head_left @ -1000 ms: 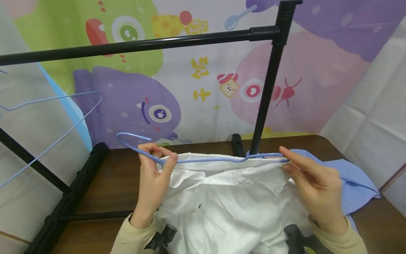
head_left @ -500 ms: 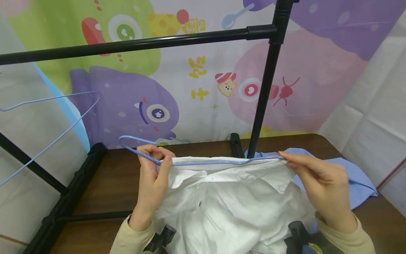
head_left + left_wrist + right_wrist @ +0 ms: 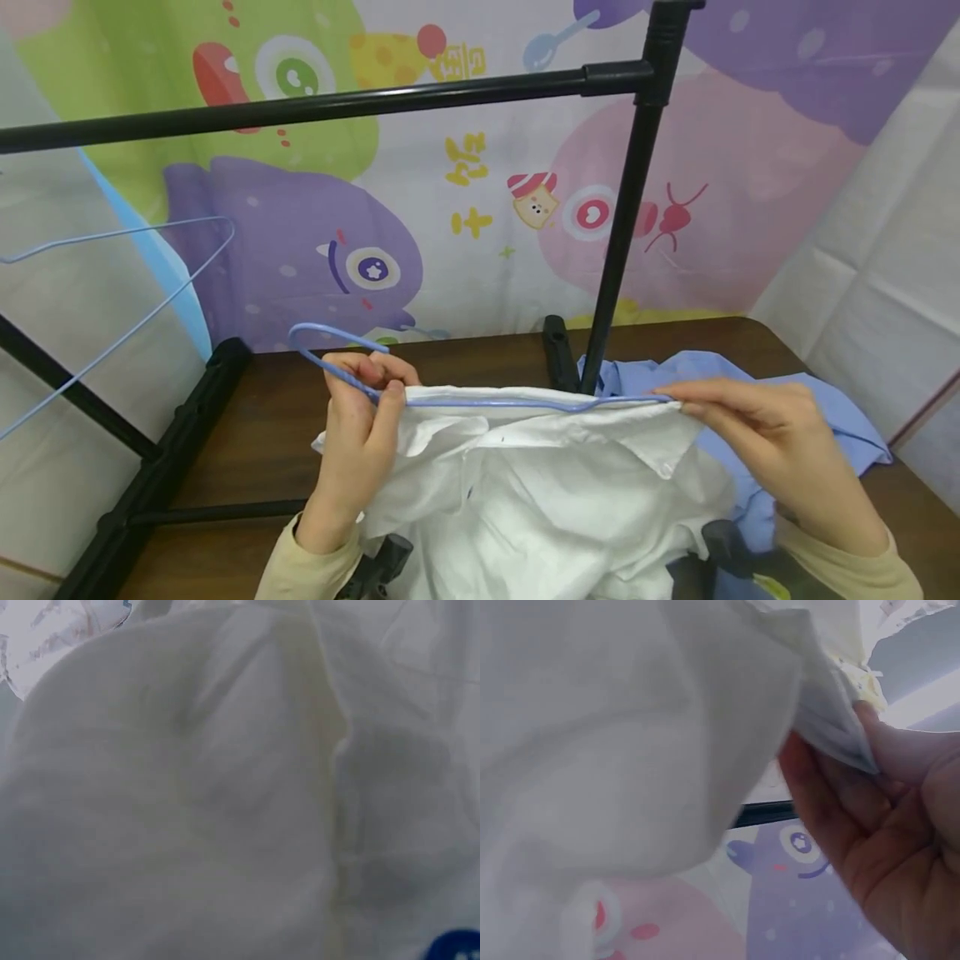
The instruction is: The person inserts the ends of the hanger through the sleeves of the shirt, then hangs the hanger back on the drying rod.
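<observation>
A blue wire clothes hanger lies level along the top edge of a white garment with a pointed, collar-like flap. My left hand pinches the hanger near its hook, at the garment's left side. At the other end, my right hand pinches the hanger tip together with the cloth. White cloth fills most of the left wrist view, and the left hand does not show there. In the right wrist view, the thumb and fingers of the right hand hold a corner of the garment.
A black clothes rack stands ahead, with its top bar, right post and left foot. Another blue wire hanger hangs at the left. A light blue cloth item lies on the brown table.
The hanger and garment edge have lowered slightly in the head view. My right hand has shifted right and down at the hanger's end. Both hands keep their hold.
</observation>
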`<state>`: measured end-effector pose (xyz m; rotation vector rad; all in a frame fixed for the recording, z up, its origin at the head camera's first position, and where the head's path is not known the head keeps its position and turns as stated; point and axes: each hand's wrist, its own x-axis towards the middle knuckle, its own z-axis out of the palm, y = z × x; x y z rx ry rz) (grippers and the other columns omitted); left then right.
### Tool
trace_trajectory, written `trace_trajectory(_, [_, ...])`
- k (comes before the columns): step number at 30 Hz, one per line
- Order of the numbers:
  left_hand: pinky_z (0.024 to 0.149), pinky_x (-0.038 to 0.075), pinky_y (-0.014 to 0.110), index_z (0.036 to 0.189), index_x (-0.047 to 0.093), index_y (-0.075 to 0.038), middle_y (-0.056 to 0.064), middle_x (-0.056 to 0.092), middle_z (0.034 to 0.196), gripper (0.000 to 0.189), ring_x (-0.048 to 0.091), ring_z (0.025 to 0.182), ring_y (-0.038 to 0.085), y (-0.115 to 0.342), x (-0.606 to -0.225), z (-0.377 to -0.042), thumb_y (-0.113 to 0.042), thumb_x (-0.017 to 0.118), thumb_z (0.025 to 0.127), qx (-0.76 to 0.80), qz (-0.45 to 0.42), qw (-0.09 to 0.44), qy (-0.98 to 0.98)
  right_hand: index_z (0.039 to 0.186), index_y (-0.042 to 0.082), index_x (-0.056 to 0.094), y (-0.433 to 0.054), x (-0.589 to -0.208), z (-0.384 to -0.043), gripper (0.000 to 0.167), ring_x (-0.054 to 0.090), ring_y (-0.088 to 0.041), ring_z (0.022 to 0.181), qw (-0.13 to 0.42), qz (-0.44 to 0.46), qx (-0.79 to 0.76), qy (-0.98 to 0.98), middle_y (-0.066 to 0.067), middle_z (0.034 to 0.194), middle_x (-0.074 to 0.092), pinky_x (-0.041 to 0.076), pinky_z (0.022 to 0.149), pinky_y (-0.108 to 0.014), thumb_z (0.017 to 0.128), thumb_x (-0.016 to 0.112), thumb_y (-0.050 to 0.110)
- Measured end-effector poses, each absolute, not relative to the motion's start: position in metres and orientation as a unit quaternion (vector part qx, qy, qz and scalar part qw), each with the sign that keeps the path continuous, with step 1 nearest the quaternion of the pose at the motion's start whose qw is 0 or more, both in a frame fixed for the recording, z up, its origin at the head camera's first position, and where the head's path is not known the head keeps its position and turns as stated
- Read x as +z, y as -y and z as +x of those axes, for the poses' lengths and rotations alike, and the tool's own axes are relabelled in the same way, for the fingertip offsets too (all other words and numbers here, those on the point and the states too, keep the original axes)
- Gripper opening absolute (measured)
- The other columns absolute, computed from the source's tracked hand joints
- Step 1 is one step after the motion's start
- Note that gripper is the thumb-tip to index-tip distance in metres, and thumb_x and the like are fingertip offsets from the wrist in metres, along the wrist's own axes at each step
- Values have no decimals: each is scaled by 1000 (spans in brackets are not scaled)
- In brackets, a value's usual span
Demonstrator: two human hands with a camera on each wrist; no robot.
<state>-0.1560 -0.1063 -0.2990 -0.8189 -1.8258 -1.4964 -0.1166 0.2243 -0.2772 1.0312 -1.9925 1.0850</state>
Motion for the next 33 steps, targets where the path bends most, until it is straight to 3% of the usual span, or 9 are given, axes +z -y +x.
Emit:
trace_trajectory(4, [64, 38, 14, 87, 22, 8, 13, 55, 78, 20, 51, 73, 9, 102, -298, -152, 14, 40, 82, -555, -306, 330, 700, 99, 3, 69, -226, -275, -113, 27, 52, 3, 68, 310, 352, 375, 800, 6, 95, 68, 39, 60, -10, 77, 62, -11])
trace_trajectory(9, [65, 37, 16, 90, 26, 8, 11, 58, 78, 20, 51, 71, 9, 98, -297, -146, 11, 44, 82, -519, -271, 361, 726, 100, 11, 69, -225, -275, -113, 37, 40, 5, 58, 310, 313, 333, 834, 14, 92, 67, 34, 54, -12, 72, 65, -13])
trace_trajectory(12, [67, 38, 17, 95, 28, 7, 6, 59, 78, 32, 52, 71, 9, 97, -295, -141, 2, 56, 81, -488, -214, 379, 756, 100, 14, 69, -224, -275, -112, 37, 49, 3, 66, 291, 331, 327, 836, 12, 91, 67, 38, 58, -12, 72, 66, -11])
trace_trajectory(16, [66, 39, 18, 102, 31, 5, 1, 58, 77, 54, 53, 68, 8, 94, -293, -136, -13, 73, 73, -459, -142, 393, 784, 100, 18, 69, -221, -273, -109, 37, 56, 3, 74, 255, 333, 319, 850, 11, 91, 67, 43, 64, -10, 75, 65, -9])
trace_trajectory(19, [66, 38, 18, 103, 31, 5, 1, 55, 77, 52, 51, 69, 8, 91, -293, -134, -10, 71, 73, -462, -141, 403, 777, 99, 19, 69, -220, -273, -107, 35, 55, 4, 74, 253, 294, 322, 864, 12, 89, 67, 42, 64, -9, 76, 65, -7])
trace_trajectory(23, [69, 37, 17, 101, 31, 8, 4, 52, 76, 43, 50, 71, 7, 89, -294, -132, 2, 63, 73, -486, -164, 416, 751, 98, 18, 70, -220, -276, -107, 33, 47, 3, 62, 265, 266, 334, 865, 13, 86, 66, 37, 57, -11, 76, 65, -6])
trace_trajectory(28, [71, 37, 16, 100, 30, 9, 6, 52, 76, 41, 50, 71, 7, 86, -294, -129, 6, 60, 71, -505, -158, 421, 737, 100, 16, 69, -226, -277, -110, 36, 45, 4, 63, 264, 331, 323, 847, 11, 89, 66, 36, 56, -12, 75, 64, -10])
trace_trajectory(31, [71, 38, 17, 99, 30, 9, 6, 52, 75, 41, 50, 71, 7, 86, -293, -127, 6, 60, 71, -504, -160, 420, 737, 102, 16, 68, -230, -275, -110, 36, 39, 8, 61, 247, 373, 314, 837, 17, 81, 62, 35, 54, -10, 76, 63, -9])
trace_trajectory(33, [71, 38, 17, 98, 29, 10, 5, 51, 76, 42, 50, 72, 8, 87, -292, -127, 7, 61, 71, -513, -163, 414, 734, 102, 13, 67, -231, -274, -110, 35, 44, 8, 63, 234, 388, 339, 825, 15, 82, 63, 39, 57, -9, 77, 62, -10])
